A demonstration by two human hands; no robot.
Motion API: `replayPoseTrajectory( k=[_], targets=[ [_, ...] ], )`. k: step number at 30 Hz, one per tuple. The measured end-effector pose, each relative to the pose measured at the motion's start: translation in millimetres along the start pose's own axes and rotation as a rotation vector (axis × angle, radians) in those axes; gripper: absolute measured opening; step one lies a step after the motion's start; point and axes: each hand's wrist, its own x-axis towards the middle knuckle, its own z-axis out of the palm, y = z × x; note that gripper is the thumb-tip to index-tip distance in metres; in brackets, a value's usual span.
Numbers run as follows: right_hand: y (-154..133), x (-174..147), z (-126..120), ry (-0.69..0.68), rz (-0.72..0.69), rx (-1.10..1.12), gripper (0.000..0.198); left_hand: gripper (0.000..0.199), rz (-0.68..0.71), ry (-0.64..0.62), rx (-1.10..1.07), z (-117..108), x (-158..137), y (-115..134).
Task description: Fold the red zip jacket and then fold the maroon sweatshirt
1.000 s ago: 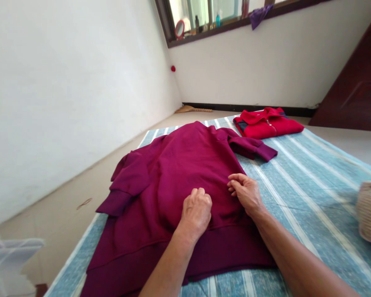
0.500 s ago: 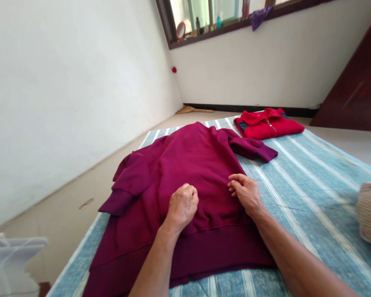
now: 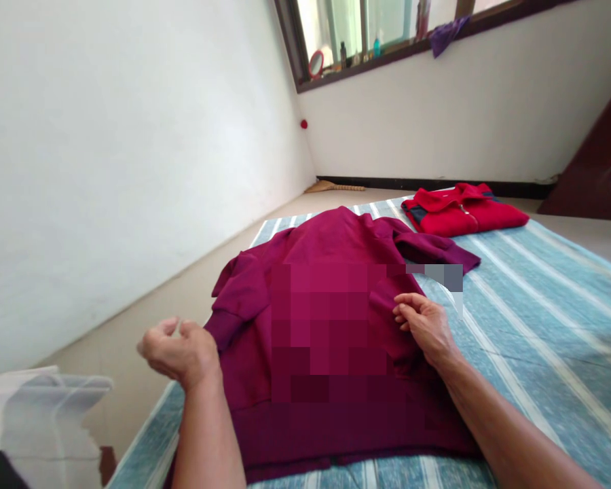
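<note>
A maroon sweatshirt (image 3: pixel 305 231) lies spread on the bed, its sleeves folded in at both sides and its dark hem band towards me. Past the sweatshirt's left edge, my left hand (image 3: pixel 180 350) is raised with loosely curled fingers, a gap between thumb and forefinger, and nothing visible in it. Over the right side of the sweatshirt is my right hand (image 3: pixel 425 326), its fingers half bent and slightly apart. No cloth shows between them; whether the fingertips touch the fabric is unclear. Blocky pixels hide the middle of the sweatshirt.
A folded red jacket (image 3: pixel 466 210) rests at the far right of the striped blue bedcover (image 3: pixel 519 272). White wall runs along the left. At lower left is a whitish sheer item (image 3: pixel 56 414). A broom (image 3: pixel 336 186) lies on the floor beyond the bed.
My left hand has moved left from the middle of the sweatshirt to beyond its left edge, and its fist has loosened. My right hand stays near the right side. The view has shifted slightly.
</note>
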Motion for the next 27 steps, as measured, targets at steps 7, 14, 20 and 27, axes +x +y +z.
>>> replayPoseTrajectory(
  k=[7, 14, 20, 27],
  targets=[
    [3.8, 1.2, -0.4, -0.008, 0.000, 0.011, 0.026, 0.015, 0.300, -0.086, -0.185, 8.5, -42.1, 75.7],
    [3.2, 1.9, 0.2, 0.007, -0.003, 0.022, 0.025, 0.009, 0.558, -0.732, -0.313, 24.4, -109.5, 131.3],
    [2.1, 2.2, 0.8, -0.010, -0.002, 0.021, 0.024, 0.014, 0.586, -0.919, -0.192, 28.4, -120.0, 133.0],
    [1.9, 2.9, 1.0, -0.006, 0.000, 0.021, 0.024, 0.008, 0.573, -0.925, -0.163, 28.4, -121.7, 134.7]
  ],
)
